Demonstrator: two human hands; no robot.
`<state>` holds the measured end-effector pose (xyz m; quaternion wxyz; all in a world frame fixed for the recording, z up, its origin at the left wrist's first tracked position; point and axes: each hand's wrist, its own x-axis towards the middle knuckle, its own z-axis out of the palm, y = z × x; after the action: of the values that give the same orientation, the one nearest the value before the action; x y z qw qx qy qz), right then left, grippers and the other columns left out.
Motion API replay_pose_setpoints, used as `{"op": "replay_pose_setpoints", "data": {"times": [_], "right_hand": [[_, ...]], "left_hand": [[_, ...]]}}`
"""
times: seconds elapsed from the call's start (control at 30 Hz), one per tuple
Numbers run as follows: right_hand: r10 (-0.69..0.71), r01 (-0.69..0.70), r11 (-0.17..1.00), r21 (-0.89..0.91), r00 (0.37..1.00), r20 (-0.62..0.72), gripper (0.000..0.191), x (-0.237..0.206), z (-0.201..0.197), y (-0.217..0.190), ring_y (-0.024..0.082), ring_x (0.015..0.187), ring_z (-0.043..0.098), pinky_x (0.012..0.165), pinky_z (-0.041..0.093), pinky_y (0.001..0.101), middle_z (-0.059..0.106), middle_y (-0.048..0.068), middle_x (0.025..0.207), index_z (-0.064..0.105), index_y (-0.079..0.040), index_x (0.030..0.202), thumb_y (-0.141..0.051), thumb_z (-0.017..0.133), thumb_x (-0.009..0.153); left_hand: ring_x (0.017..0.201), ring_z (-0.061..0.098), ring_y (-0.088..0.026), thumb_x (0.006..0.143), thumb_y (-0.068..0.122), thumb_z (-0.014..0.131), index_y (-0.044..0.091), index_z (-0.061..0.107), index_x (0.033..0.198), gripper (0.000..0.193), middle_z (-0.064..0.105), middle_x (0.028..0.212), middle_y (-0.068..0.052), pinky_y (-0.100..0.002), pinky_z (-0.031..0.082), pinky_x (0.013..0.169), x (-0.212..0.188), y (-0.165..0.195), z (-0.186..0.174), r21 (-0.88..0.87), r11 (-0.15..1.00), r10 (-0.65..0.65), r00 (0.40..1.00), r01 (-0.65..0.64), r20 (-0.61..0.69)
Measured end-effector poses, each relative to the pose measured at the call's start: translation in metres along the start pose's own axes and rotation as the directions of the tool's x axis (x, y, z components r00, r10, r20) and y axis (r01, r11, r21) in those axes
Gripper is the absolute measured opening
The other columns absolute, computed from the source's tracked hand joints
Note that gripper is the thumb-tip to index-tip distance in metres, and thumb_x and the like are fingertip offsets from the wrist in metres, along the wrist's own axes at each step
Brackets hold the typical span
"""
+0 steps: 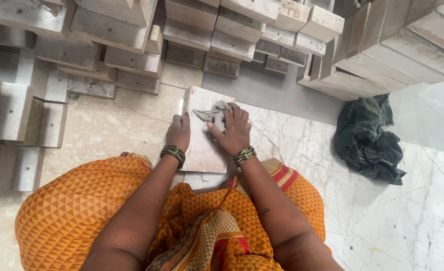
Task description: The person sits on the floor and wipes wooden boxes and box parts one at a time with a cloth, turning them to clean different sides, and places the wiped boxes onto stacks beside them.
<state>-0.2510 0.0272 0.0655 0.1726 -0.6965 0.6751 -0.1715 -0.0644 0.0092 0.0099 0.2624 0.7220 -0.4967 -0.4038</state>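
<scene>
Stone slab point(202, 145), flat, pale and smooth, lies on the marble floor point(407, 211) in front of the knees. Right hand point(234, 131) presses a crumpled grey rag point(213, 113) onto it, fingers bent around the cloth. Left hand point(179, 131) grips the slab's left edge, fingers together. Rough stone blocks point(232, 30) pile up behind, partly cut off.

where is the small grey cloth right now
In the head view, the small crumpled grey cloth lies near the centre, on the far part of the pale rectangular stone slab, pressed under the right hand, with the left hand beside it.
</scene>
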Motion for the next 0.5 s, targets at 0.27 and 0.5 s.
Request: {"op": "replay_pose_setpoints", "data": {"times": [0.27,0.5], "right_hand": [[-0.019,0.069,0.981,0.179,0.963,-0.268,0.056,-0.002,0.024,-0.004,0.034,0.137,0.045,0.114,0.039,0.0503,0.047,0.013,0.145,0.054,-0.005,0.129,-0.025,0.075,0.082],[0.125,-0.132,0.978,-0.164,0.991,-0.049,0.056,0.005,-0.014,-0.017,0.041,0.132,0.042,0.102,0.046,0.0520,0.037,0.013,0.151,0.051,-0.029,0.139,-0.044,0.073,0.089]], "left_hand": [[0.092,0.065,-0.049,0.105,0.053,0.037,0.004,0.055,0.104,0.052,0.070,0.094,-0.027,-0.056,0.050,0.081,-0.001,-0.002,0.001,-0.010,0.999,0.037,0.999,-0.037,-0.005],[0.092,0.066,-0.048,0.103,0.053,0.040,0.004,0.055,0.107,0.051,0.070,0.095,-0.027,-0.056,0.051,0.080,-0.003,-0.002,0.003,-0.047,0.996,0.074,0.997,-0.074,-0.002]]}}
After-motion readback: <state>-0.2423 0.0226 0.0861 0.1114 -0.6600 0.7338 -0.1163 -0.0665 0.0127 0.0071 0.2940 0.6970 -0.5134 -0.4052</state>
